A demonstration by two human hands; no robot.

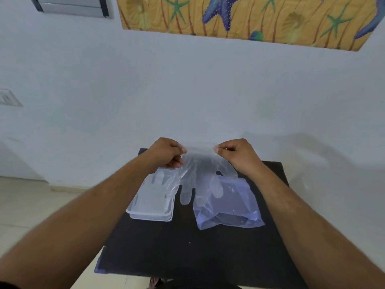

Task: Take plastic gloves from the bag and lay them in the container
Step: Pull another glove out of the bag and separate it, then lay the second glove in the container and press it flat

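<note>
A clear plastic glove [198, 170] hangs fingers-down above the black table, stretched by its cuff between both hands. My left hand [166, 154] pinches the cuff's left corner and my right hand [235, 153] pinches the right corner. Below on the left lies a clear rectangular container [150, 215] with at least one glove lying flat inside. To the right of it rests a bluish see-through plastic bag [233, 203] with its mouth toward the far side. The glove's fingertips dangle over the gap between container and bag.
The small black table [187, 247] stands against a white wall [187, 90]. A patterned starfish cloth [250, 15] hangs high on the wall. Pale floor tiles [31, 205] lie to the left of the table.
</note>
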